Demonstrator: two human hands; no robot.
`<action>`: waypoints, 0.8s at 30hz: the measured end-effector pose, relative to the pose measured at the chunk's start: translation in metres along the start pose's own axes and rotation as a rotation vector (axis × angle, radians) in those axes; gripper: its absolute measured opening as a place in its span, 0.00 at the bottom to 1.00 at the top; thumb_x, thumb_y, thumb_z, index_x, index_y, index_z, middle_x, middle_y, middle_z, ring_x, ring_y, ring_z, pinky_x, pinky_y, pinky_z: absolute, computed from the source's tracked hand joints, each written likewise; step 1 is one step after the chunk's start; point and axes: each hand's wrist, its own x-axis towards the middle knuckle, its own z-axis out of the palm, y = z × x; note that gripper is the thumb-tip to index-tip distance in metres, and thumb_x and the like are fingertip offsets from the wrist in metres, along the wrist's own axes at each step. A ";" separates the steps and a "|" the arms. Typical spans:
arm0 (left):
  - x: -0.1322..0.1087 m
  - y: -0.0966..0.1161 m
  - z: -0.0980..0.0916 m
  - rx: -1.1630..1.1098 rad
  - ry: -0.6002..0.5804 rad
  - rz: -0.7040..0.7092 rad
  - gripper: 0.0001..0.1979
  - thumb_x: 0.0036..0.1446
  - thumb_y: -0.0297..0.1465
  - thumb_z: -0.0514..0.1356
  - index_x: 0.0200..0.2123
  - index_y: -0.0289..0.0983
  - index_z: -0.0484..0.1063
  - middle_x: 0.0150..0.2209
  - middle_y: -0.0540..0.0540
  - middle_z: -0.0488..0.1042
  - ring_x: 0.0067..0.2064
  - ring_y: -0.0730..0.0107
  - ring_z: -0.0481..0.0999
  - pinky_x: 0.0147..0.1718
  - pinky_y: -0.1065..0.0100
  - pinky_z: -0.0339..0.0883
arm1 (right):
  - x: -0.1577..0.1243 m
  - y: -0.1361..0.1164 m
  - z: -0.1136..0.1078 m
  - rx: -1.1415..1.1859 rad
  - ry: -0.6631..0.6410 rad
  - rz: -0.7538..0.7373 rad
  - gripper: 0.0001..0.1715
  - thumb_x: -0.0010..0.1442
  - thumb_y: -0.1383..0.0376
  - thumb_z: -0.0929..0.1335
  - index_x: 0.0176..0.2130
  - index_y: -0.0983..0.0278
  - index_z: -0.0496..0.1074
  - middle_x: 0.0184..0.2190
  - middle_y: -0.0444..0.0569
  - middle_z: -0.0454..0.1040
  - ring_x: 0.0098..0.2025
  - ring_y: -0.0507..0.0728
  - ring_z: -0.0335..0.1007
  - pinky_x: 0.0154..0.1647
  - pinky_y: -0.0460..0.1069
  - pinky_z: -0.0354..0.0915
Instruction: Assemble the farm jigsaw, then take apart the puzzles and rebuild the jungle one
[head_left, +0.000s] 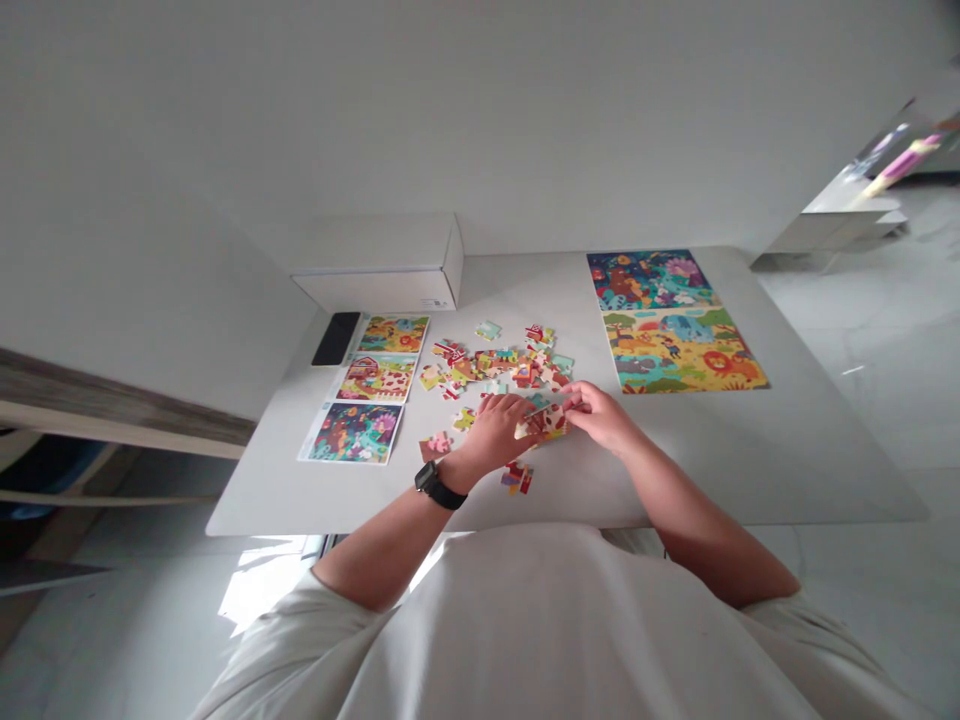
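Several joined puzzle pieces (553, 422), patterned in cream with brown-red spots, are between my two hands near the middle of the table. My left hand (496, 432), with a black watch at the wrist, curves round their left side, thumb along the near edge. At their right end my right hand (598, 414) is closed, thumb and fingers pinched at the edge of the pieces. Loose puzzle pieces (465, 370) lie scattered just beyond my hands. A pink piece (439, 442) is left of my left hand, and a red and purple piece (517, 478) is on the near side.
Three small picture sheets (375, 378) lie in a column at the left, beside a black phone (336, 338). A white box (379, 288) stands at the back left against the wall. Two larger animal pictures (679, 350) lie at the right of the white table (750, 460).
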 end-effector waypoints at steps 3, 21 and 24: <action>0.004 0.003 -0.005 -0.065 -0.038 0.005 0.06 0.67 0.35 0.65 0.45 0.42 0.80 0.44 0.44 0.83 0.51 0.55 0.81 0.58 0.53 0.71 | 0.000 -0.010 -0.008 0.066 0.003 -0.061 0.24 0.57 0.64 0.69 0.53 0.60 0.74 0.41 0.46 0.79 0.34 0.54 0.74 0.39 0.49 0.73; -0.002 0.003 -0.002 0.122 -0.125 0.009 0.22 0.60 0.45 0.73 0.53 0.42 0.79 0.54 0.39 0.79 0.56 0.46 0.78 0.57 0.49 0.70 | 0.027 -0.013 0.008 -0.632 -0.002 -0.254 0.16 0.62 0.67 0.75 0.51 0.58 0.81 0.50 0.51 0.79 0.49 0.59 0.78 0.57 0.54 0.73; -0.008 -0.001 -0.002 0.178 -0.146 -0.007 0.25 0.60 0.47 0.73 0.55 0.42 0.79 0.57 0.37 0.76 0.58 0.44 0.75 0.58 0.47 0.68 | 0.024 -0.016 0.011 -0.774 -0.061 -0.263 0.23 0.60 0.66 0.78 0.55 0.57 0.81 0.56 0.54 0.76 0.59 0.64 0.74 0.64 0.56 0.69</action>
